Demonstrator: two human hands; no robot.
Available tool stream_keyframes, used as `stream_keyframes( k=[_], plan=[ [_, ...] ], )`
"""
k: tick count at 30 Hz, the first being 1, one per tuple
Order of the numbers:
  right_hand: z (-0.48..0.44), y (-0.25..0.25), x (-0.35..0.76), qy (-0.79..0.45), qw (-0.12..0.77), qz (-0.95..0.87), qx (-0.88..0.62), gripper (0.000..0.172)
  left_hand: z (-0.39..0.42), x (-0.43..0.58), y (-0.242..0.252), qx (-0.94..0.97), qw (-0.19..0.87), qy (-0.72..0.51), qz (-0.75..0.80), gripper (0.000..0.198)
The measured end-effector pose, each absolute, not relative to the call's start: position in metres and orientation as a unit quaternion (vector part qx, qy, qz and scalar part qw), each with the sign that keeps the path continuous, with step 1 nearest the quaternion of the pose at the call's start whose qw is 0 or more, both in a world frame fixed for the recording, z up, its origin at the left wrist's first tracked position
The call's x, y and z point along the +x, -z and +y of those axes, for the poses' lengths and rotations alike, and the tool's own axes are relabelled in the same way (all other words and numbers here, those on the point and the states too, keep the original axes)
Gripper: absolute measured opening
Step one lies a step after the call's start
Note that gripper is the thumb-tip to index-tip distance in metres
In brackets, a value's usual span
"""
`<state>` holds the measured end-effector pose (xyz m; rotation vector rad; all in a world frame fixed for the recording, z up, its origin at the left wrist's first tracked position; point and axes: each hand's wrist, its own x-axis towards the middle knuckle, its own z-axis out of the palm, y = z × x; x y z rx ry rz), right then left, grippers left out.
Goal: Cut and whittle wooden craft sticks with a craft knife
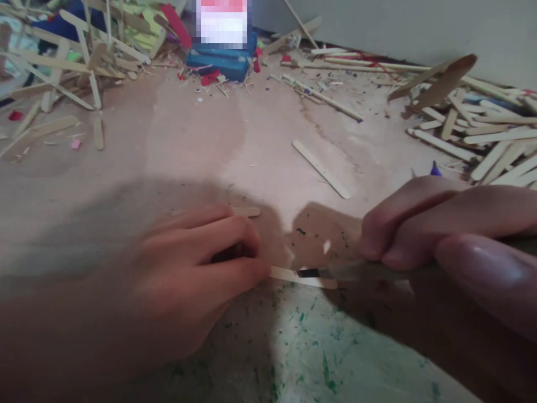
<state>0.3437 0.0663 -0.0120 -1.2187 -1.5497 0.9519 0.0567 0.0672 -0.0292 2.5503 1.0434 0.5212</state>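
Observation:
My left hand [210, 263] is closed, thumb and fingertips pressing one end of a wooden craft stick [283, 273] down on the table. The stick's rounded far end sticks out to the right. In my right hand [444, 229], fingers and thumb close round a craft knife [356, 271]; its body is blurred and partly hidden. The knife's dark blade tip [308, 273] lies across the stick, and whether it has cut in I cannot tell. Behind my left fingers a second craft stick [251, 212] shows only its end.
A loose stick [321, 169] lies on the table [193, 129] beyond my hands. Piled sticks [503, 140] are at the right, with a jumble of joined sticks [84, 56] at the back left. A blue block [222, 64] stands near the wall [398, 25] among scraps.

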Motion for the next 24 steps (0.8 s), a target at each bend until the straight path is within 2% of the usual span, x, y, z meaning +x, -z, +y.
stream_keyframes(
  k=[6,10,15,20,24],
  plan=[
    [0.079,0.014,0.327,-0.405,0.507,-0.609,-0.457,0.043,0.069,0.057,0.03,0.89,0.184,-0.194,0.369,0.041],
    [0.088,0.017,0.319,-0.412,0.508,-0.604,-0.455,0.045,0.073,0.058,0.032,0.89,0.152,-0.206,0.378,0.041],
    [0.092,0.015,0.315,-0.409,0.508,-0.613,-0.445,0.048,0.061,0.062,0.035,0.865,0.172,-0.255,0.396,0.042],
    [0.094,0.014,0.317,-0.4,0.509,-0.621,-0.442,0.05,0.033,0.066,0.042,0.917,0.055,-0.19,0.346,0.025],
    [0.087,0.017,0.334,-0.397,0.503,-0.628,-0.442,0.05,0.023,0.066,0.047,0.931,0.052,-0.157,0.326,0.045]
  ],
)
